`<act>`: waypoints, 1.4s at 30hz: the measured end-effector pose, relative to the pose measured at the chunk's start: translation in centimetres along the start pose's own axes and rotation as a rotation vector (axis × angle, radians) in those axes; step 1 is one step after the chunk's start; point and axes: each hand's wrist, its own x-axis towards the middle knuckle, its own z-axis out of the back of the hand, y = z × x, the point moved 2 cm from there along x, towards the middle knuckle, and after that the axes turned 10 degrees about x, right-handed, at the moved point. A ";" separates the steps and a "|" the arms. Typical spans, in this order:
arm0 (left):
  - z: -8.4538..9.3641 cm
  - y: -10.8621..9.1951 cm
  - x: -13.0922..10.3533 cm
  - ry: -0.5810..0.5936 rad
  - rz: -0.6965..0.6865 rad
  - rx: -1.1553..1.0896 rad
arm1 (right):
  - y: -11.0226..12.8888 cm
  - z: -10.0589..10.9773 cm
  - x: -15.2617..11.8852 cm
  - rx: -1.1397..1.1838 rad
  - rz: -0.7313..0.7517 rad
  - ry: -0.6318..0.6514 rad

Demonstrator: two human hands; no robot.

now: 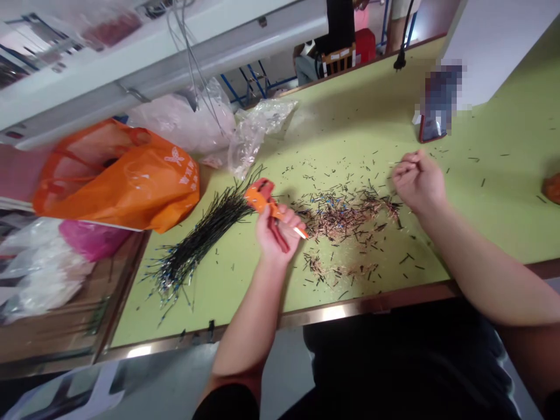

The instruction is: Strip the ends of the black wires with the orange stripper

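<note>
My left hand [280,233] is wrapped round the handles of an orange wire stripper [259,197], its head pointing away to the upper left. To the right, my right hand [417,179] is closed above the table, and a thin dark wire [396,162] sticks out at its fingertips. Between the hands lies a pile of short wire offcuts and stripped scraps [339,216], black with some blue and copper-coloured bits. A long bundle of black wires [196,239] rests left of the stripper, with blue and bare tips at its near end.
An orange plastic bag [131,181] stands at the left, beside clear plastic bags [254,128]. A blurred phone [437,105] leans against a white panel [494,52]. A black plug [399,60] hangs near the back edge. Beyond the green table [245,280], people sit.
</note>
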 end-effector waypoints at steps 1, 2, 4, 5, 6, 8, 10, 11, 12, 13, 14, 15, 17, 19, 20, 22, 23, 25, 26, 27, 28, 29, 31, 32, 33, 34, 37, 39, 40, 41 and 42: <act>0.0 0.7 0.2 0.036 0.060 0.058 | -0.6 -0.1 -0.1 -0.103 -0.048 0.057; -0.1 1.5 0.2 0.085 0.115 0.140 | -1.4 -0.3 -0.5 -0.190 -0.100 0.114; -0.1 3.1 0.0 0.185 0.148 0.337 | -3.0 -0.8 -1.7 -0.308 -0.187 0.232; -0.1 3.6 -0.2 0.223 0.120 0.457 | -3.7 -0.9 -2.3 -0.354 -0.203 0.294; 0.0 3.8 -0.4 0.234 0.057 0.590 | -4.2 -1.1 -2.8 -0.399 -0.197 0.355; 0.4 3.2 -0.8 0.156 -0.133 0.894 | -4.8 -1.1 -3.6 -0.480 -0.156 0.461; 0.6 2.0 -1.2 0.021 -0.280 1.144 | -4.9 -1.2 -3.9 -0.533 -0.116 0.524; 0.7 1.6 -1.3 -0.008 -0.292 1.192 | -4.9 -1.2 -4.0 -0.542 -0.111 0.536; 0.7 1.3 -1.3 0.016 -0.246 1.171 | -5.0 -1.3 -4.0 -0.539 -0.114 0.538; 0.7 1.3 -1.3 0.088 -0.156 1.090 | -5.0 -1.4 -4.1 -0.524 -0.120 0.531; 0.6 1.4 -1.2 0.181 -0.050 0.967 | -5.1 -1.5 -4.2 -0.499 -0.129 0.519; 0.5 1.7 -1.1 0.268 0.050 0.831 | -5.2 -1.6 -4.4 -0.467 -0.141 0.507; 0.4 2.1 -1.0 0.364 0.180 0.615 | -5.4 -1.9 -4.8 -0.405 -0.165 0.501; 0.4 2.4 -0.9 0.380 0.227 0.522 | -5.7 -2.1 -5.1 -0.369 -0.195 0.521; 0.4 2.5 -0.9 0.380 0.240 0.505 | -5.7 -2.2 -5.3 -0.363 -0.207 0.531; 0.3 2.7 -1.0 0.385 0.261 0.502 | -5.9 -2.2 -5.5 -0.369 -0.220 0.546; 0.3 2.8 -1.0 0.387 0.268 0.510 | -6.0 -2.3 -5.6 -0.379 -0.224 0.556; 0.1 3.1 -1.1 0.382 0.273 0.529 | -6.1 -2.4 -5.9 -0.401 -0.230 0.590; 0.1 3.2 -1.1 0.376 0.272 0.537 | -6.1 -2.4 -6.0 -0.409 -0.238 0.611; 0.0 3.3 -1.1 0.369 0.268 0.541 | -6.2 -2.5 -6.2 -0.414 -0.250 0.630; 0.0 3.4 -1.1 0.363 0.264 0.542 | -6.2 -2.6 -6.4 -0.416 -0.263 0.641; 0.0 3.5 -1.0 0.358 0.259 0.541 | -6.2 -2.7 -6.6 -0.420 -0.279 0.643; 0.0 3.6 -0.9 0.351 0.256 0.538 | -6.2 -2.9 -6.9 -0.431 -0.307 0.628; 0.1 3.6 -0.9 0.346 0.258 0.536 | -6.1 -2.9 -7.0 -0.436 -0.311 0.613; 0.2 3.7 -0.8 0.340 0.263 0.537 | -6.1 -2.9 -7.1 -0.441 -0.311 0.598; 0.2 3.7 -0.8 0.334 0.268 0.540 | -6.0 -2.9 -7.1 -0.441 -0.306 0.581; 0.2 3.7 -0.8 0.328 0.271 0.558 | -6.1 -2.9 -7.0 -0.417 -0.304 0.528; 0.2 3.8 -0.9 0.321 0.269 0.564 | -6.2 -2.8 -6.9 -0.391 -0.336 0.500; 0.2 3.8 -0.9 0.317 0.270 0.564 | -6.3 -2.7 -6.8 -0.380 -0.361 0.489; 0.2 3.9 -0.9 0.314 0.274 0.564 | -6.3 -2.7 -6.8 -0.370 -0.385 0.480; 0.2 3.9 -0.9 0.313 0.278 0.565 | -6.2 -2.6 -6.7 -0.360 -0.408 0.471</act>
